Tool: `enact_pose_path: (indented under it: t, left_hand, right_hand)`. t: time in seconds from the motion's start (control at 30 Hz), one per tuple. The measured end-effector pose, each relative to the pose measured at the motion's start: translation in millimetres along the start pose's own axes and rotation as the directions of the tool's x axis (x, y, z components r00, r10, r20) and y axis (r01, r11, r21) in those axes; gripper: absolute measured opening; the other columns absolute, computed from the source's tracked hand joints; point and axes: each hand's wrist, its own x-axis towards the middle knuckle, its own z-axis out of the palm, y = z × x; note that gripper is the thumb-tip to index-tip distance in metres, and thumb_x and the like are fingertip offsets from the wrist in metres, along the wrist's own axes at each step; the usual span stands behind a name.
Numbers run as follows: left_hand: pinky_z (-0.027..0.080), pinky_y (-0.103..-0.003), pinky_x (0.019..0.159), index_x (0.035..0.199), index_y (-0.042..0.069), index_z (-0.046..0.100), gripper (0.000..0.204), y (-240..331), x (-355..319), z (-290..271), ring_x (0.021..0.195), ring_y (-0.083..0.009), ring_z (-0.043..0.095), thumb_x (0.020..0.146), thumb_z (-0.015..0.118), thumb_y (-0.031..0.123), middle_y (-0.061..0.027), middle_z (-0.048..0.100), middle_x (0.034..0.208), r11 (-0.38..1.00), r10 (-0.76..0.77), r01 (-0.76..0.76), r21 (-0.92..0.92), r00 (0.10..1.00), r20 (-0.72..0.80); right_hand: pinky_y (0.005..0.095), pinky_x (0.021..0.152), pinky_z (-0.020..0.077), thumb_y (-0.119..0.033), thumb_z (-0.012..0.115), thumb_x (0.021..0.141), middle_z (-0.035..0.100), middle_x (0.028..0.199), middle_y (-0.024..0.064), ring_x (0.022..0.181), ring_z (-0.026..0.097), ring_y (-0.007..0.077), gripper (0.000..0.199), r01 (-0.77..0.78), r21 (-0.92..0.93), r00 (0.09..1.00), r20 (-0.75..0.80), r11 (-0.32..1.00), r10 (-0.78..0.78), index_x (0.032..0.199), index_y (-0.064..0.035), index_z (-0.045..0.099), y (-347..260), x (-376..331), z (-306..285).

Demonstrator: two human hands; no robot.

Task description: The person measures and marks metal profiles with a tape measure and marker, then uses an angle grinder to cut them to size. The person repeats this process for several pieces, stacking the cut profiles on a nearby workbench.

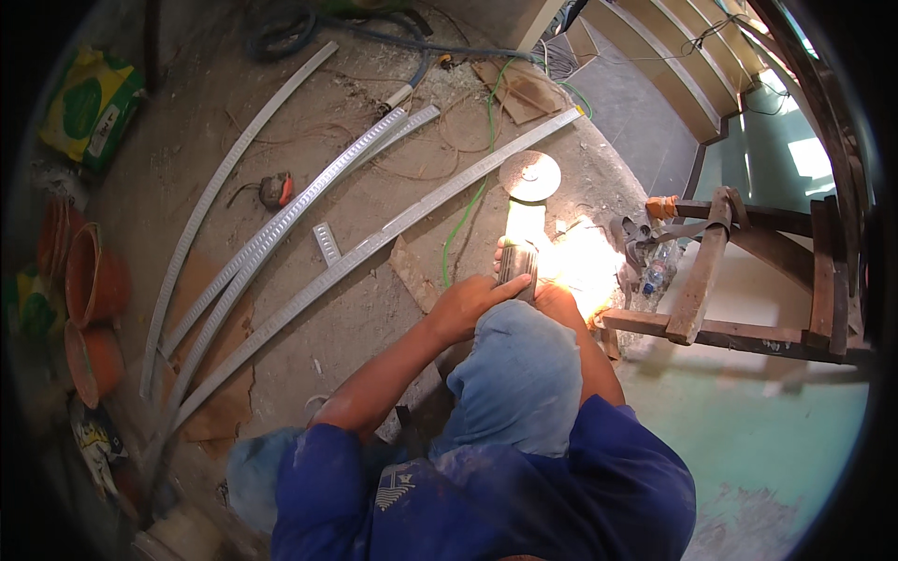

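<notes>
In front of my raised knee I hold an angle grinder [517, 260], its round pale disc [530, 176] pointing away from me. My left hand [472, 304] is closed around the dark body, thumb across the top. Against the body's right side, my right hand [554, 299] also grips it, with most of its fingers hidden by the tool and the knee. Strong light washes out the grinder's head and the ground to its right. Just left of the disc runs a long perforated metal strip [393, 229]; disc and strip appear apart.
More metal strips [299, 201] lie leftward, with a short piece [326, 244] and a red-black tape measure [276, 191]. A green cable [485, 192] crosses the floor. Orange buckets [94, 276] and a yellow-green bag [92, 107] stand far left. A wooden frame [711, 266] stands right.
</notes>
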Motion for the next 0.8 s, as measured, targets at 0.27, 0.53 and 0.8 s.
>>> enact_pose_path:
  t: [0.27, 0.53, 0.8]
  left_hand:
    - [0.047, -0.043, 0.071, 0.148, 0.026, 0.045, 0.065, -5.2, -0.6, -2.7, 0.079, -0.0321, 0.059, 0.086, 0.067, 0.028, -0.0135, 0.056, 0.084, 0.998, -0.031, 0.032, -0.055, 0.999, 0.019]
    - [0.047, -0.044, 0.072, 0.147, 0.024, 0.046, 0.067, -7.1, -0.7, 4.1, 0.080, -0.0326, 0.059, 0.085, 0.069, 0.032, -0.0144, 0.056, 0.083, 0.995, -0.045, 0.042, -0.088, 0.998, -0.038]
    - [0.048, -0.044, 0.080, 0.151, 0.018, 0.041, 0.073, -16.2, -1.9, 10.1, 0.092, -0.0367, 0.061, 0.085, 0.070, 0.031, -0.0196, 0.063, 0.099, 0.983, -0.084, 0.092, -0.157, 0.995, 0.059]
  right_hand:
    - [0.0427, 0.063, 0.0578, -0.043, 0.055, 0.091, 0.068, 0.083, 0.0180, 0.068, 0.066, 0.0307, 0.050, 0.009, -0.038, 0.998, -0.054, 0.999, -0.011, 0.104, 0.0041, 0.064, 0.6, -2.6, 8.6]
    - [0.0423, 0.064, 0.0580, -0.041, 0.058, 0.089, 0.067, 0.080, 0.0161, 0.067, 0.065, 0.0291, 0.045, 0.040, -0.058, 0.990, -0.134, 0.998, -0.047, 0.102, 0.0025, 0.065, 6.0, -1.1, 9.7]
    - [0.0417, 0.064, 0.0572, -0.033, 0.060, 0.089, 0.067, 0.084, 0.0157, 0.069, 0.066, 0.0295, 0.037, 0.091, -0.216, 0.975, -0.181, 0.972, -0.132, 0.104, 0.0006, 0.063, -3.7, -23.5, 38.2]
